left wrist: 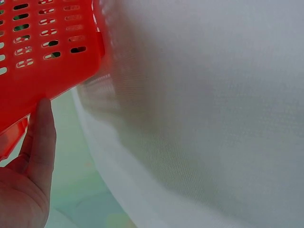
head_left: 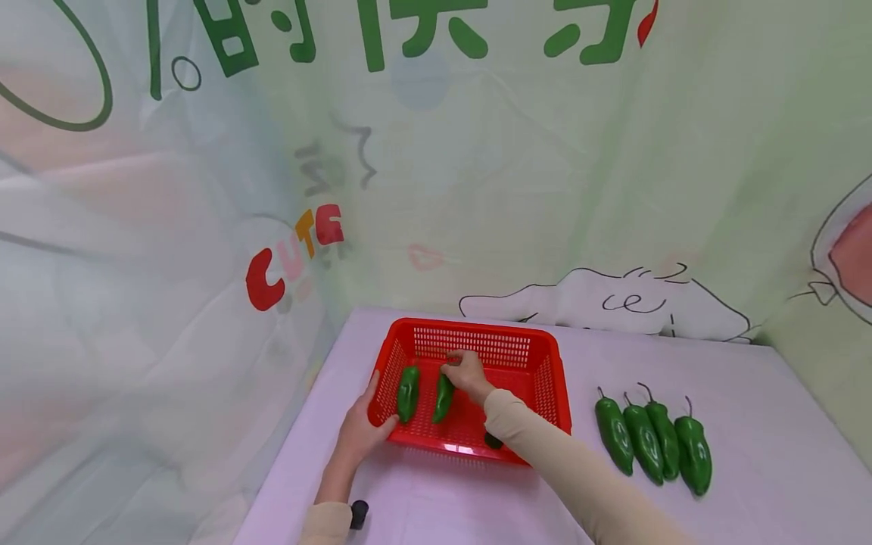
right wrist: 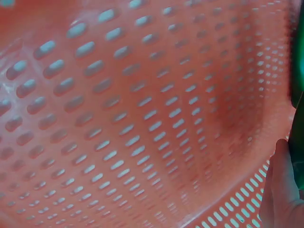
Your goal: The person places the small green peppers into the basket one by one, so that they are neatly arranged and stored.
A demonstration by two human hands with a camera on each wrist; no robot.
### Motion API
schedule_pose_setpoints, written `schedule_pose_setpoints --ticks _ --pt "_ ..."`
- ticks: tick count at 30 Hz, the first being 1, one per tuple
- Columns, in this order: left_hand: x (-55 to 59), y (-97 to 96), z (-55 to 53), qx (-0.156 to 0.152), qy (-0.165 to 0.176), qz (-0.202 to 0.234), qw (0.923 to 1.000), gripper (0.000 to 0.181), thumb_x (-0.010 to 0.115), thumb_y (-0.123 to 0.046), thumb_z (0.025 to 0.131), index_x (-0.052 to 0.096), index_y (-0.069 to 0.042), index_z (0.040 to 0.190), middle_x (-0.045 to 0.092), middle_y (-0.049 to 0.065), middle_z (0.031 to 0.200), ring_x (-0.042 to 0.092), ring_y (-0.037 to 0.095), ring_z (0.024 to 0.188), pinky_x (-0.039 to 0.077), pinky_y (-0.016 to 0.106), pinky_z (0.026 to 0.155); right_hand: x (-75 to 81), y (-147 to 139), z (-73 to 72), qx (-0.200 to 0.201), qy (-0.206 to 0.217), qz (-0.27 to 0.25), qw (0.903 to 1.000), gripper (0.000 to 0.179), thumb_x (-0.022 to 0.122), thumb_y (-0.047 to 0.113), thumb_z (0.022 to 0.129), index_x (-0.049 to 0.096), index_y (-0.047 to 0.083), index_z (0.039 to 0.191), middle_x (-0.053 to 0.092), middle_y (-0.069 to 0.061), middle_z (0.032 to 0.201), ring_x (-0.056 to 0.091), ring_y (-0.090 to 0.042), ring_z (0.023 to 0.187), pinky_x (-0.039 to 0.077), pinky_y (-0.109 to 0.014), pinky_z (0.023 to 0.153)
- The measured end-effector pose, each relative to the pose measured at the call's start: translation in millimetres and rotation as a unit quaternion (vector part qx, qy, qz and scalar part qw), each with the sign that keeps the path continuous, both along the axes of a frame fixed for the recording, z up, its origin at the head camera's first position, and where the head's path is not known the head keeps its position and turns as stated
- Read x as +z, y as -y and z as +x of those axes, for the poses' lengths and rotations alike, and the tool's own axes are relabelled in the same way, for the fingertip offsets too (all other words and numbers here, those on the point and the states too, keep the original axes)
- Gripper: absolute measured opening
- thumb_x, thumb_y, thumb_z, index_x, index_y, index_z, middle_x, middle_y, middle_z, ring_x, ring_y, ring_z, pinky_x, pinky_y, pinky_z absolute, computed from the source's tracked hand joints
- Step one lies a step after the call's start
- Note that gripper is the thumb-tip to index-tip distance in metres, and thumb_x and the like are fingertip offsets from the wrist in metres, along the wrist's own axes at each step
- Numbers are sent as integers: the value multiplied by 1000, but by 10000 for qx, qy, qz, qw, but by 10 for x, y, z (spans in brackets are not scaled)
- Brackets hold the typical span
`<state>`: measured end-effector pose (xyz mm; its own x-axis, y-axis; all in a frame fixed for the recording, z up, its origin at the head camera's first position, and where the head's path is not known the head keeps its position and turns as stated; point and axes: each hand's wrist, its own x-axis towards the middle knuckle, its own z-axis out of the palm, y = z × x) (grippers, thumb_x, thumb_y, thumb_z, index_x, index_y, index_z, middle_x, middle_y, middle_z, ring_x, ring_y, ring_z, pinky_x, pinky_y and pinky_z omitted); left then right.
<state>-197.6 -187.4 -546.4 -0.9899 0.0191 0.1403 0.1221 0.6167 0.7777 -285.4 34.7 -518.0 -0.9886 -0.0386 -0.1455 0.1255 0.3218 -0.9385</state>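
In the head view, a red plastic basket (head_left: 477,327) with slotted walls stands on the table. My left hand (head_left: 361,433) holds its front left corner, thumb over the rim and fingers along the outer left side. The left wrist view shows straight fingers (left wrist: 45,137) at the basket's edge. Inside the basket, my right hand (head_left: 468,374) pinches a green pepper (head_left: 443,398) by its upper end, the tip pointing toward the front. Another green pepper (head_left: 408,394) lies left of it on the basket floor. The right wrist view catches only part of the held pepper (right wrist: 297,147).
To the right of the basket, several green peppers (head_left: 643,439) lie side by side on the pale table cover (head_left: 756,424), stems toward the back. A printed cloth (head_left: 477,189) hangs behind the table and along the left side.
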Motion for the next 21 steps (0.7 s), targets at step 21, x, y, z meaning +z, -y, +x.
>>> schedule_pose_setpoints --ticks 21 --pt "10 23 -12 26 -41 -150 9999 92 74 -26 79 26 -18 157 51 18 143 53 37 124 49 57 95 -183 165 -85 165 -48 436 9989 45 66 0 87 57 -12 129 59 -27 126 62 -32 101 57 -40 83"
